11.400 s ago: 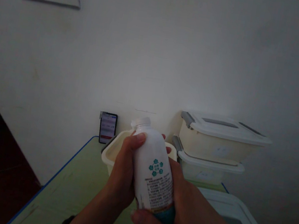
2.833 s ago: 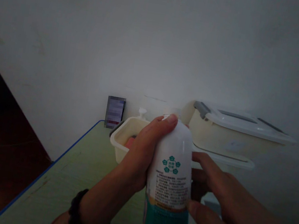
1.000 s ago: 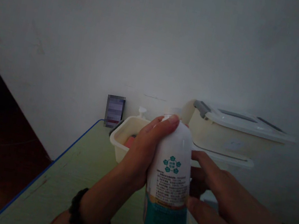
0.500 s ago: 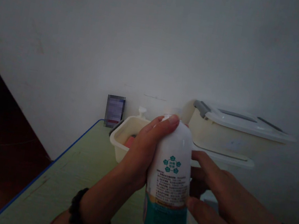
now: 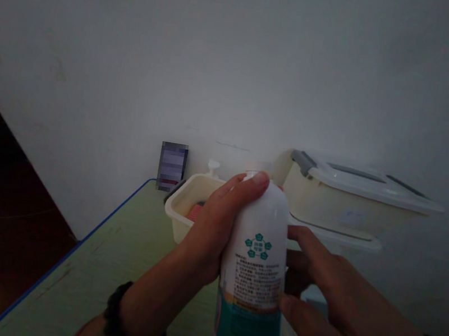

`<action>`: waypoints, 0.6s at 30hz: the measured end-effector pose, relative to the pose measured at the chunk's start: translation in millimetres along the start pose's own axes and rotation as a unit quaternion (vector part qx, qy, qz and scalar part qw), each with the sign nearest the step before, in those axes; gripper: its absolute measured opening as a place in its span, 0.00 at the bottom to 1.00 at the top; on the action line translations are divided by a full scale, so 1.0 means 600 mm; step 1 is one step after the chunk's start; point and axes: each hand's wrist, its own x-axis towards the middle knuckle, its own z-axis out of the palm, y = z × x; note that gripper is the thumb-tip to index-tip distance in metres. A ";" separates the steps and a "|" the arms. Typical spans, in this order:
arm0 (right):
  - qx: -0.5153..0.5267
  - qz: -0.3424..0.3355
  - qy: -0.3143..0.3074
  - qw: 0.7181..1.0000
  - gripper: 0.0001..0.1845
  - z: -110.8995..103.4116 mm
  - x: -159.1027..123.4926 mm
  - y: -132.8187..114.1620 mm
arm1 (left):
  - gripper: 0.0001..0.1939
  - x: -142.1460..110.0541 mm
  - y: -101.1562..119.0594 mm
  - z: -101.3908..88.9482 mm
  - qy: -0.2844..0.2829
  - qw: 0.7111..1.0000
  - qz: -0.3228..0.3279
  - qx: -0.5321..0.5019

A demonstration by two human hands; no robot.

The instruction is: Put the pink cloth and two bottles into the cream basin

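Here, white-and-teal bottle (image 5: 248,328) runs near-vertical, lower centre | left hand (image 5: 212,231) clamps its shoulder | right hand (image 5: 339,302), fingers parted, touches its right side

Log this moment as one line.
left hand: grip on bottle near neck | right hand: fingers at bottle's side | bin: on table, behind

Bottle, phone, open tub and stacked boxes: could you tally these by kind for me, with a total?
Held bottle: 1
Phone, its image pixelated: 1
Open tub: 1
Stacked lidded boxes: 2
Total: 5
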 end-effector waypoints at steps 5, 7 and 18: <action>0.018 0.012 -0.017 1.000 0.28 -0.002 0.003 -0.006 | 0.14 0.003 0.001 -0.001 0.006 1.000 0.002 0.013; 0.021 0.021 -0.020 0.999 0.27 -0.002 0.005 -0.008 | 0.14 0.004 0.001 -0.002 0.010 1.000 0.000 0.019; 0.058 0.024 -0.054 0.997 0.23 0.002 0.013 -0.009 | 0.15 0.001 0.004 -0.006 0.050 0.998 -0.006 0.050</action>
